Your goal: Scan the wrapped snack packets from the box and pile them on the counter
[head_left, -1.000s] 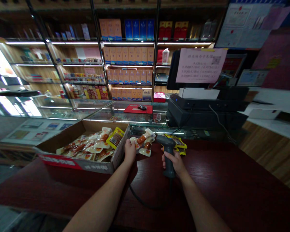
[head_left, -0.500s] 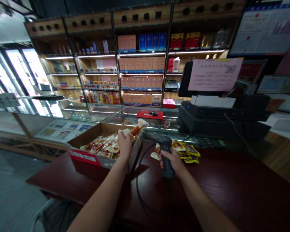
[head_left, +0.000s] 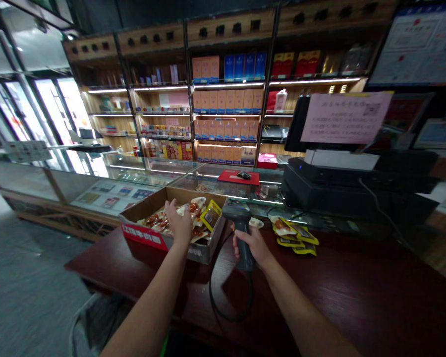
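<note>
My left hand [head_left: 179,222] is over the cardboard box [head_left: 200,253], its fingers spread and nothing visibly gripped. Under and around it lie clear vacuum-sealed packets [head_left: 154,219] with reddish-brown food inside. A yellow packet [head_left: 211,215] leans at the box's right side, its barcode label showing. In my right hand [head_left: 253,243] is a black barcode scanner [head_left: 238,213], held upright by its handle, with its head beside the box's right wall. The scanner's cable [head_left: 212,297] loops down over the dark red table. Behind my right hand, a pale packet [head_left: 256,223] is partly hidden.
Several yellow packets and a clear one form a pile [head_left: 297,237] on the table [head_left: 342,287], right of the scanner. Beyond stand a glass counter [head_left: 159,171], a mouse [head_left: 244,175] on a red mat and a black register [head_left: 319,183]. Stocked shelves line the back.
My left hand has let go of a clear packet and opened over the box. A yellow packet now shows in the box. The scanner has moved nearer the box, and the view has shifted left.
</note>
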